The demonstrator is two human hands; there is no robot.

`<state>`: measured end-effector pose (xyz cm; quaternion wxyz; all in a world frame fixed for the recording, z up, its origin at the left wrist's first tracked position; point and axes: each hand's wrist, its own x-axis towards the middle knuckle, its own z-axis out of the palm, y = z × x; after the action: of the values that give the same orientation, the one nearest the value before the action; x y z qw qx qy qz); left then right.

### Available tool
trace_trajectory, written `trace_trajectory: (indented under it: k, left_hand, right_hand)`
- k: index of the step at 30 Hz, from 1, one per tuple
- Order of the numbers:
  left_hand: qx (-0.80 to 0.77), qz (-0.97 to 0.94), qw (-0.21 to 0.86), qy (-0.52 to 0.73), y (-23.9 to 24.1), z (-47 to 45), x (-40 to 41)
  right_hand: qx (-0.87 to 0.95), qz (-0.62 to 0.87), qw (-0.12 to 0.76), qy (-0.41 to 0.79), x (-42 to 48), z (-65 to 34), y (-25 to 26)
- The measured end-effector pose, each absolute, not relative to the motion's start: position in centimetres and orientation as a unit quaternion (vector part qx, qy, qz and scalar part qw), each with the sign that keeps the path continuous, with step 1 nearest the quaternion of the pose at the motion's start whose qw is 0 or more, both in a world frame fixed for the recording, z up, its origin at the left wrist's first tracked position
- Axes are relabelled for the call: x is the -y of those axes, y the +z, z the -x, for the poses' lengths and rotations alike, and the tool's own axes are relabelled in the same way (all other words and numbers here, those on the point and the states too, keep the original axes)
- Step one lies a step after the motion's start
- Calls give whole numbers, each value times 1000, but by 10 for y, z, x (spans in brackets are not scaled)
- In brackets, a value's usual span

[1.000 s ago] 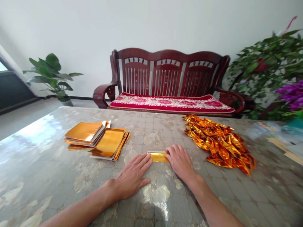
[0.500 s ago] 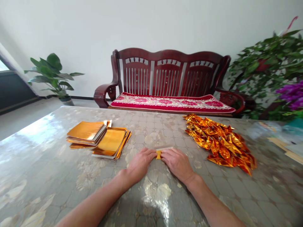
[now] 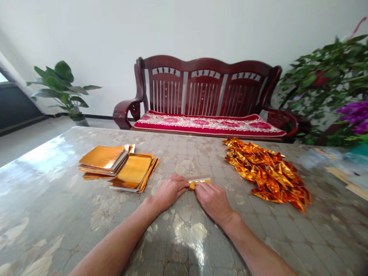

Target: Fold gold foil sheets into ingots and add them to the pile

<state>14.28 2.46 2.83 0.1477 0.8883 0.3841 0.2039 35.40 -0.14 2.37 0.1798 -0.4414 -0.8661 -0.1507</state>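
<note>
A partly folded sheet of gold foil paper (image 3: 192, 186) lies on the table in front of me, with a pale strip along its far edge. My left hand (image 3: 171, 191) is closed at its left end, fingertips together on the foil. On the other side my right hand (image 3: 213, 198) bends its fingers over the right part and hides much of it. To the left sit two stacks of flat gold sheets, a back stack (image 3: 102, 157) and a front stack (image 3: 133, 170) that touch. A heap of folded gold foil pieces (image 3: 267, 172) spreads out at the right.
The table (image 3: 115, 230) has a shiny, flower-patterned cover. Clear plastic bags (image 3: 320, 157) and tan strips (image 3: 339, 175) lie at its right side. Behind it stands a dark red wooden bench (image 3: 204, 96) with a red cushion. Plants (image 3: 64, 88) flank the bench.
The near part of the foil paper has been turned further over, and more of its far strip shows. Both hands stay on it; the right fingers are more curled.
</note>
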Motion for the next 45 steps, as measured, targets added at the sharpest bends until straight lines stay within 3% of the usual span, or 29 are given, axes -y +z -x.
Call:
trace_trajectory:
  k: [7, 12, 22, 26, 34, 45]
  left_hand:
    - [-426, -879, 94, 195, 26, -151, -21]
    - [-456, -874, 24, 167, 25, -164, -13]
    - [-471, -804, 198, 305, 24, -154, -17]
    - [-507, -764, 197, 348, 24, -150, -22]
    - [-544, -789, 139, 252, 26, -158, -25]
    - [-564, -778, 138, 241, 32, -160, -24]
  right_hand:
    - [840, 478, 204, -153, -4, -353, 23]
    - [844, 486, 208, -87, 1, -353, 31]
    - [854, 478, 198, -49, -2, -351, 34]
    - [849, 485, 204, -43, -1, -351, 33]
    - [839, 503, 204, -44, 0, -349, 33]
    - [824, 524, 213, -27, -3, -346, 32]
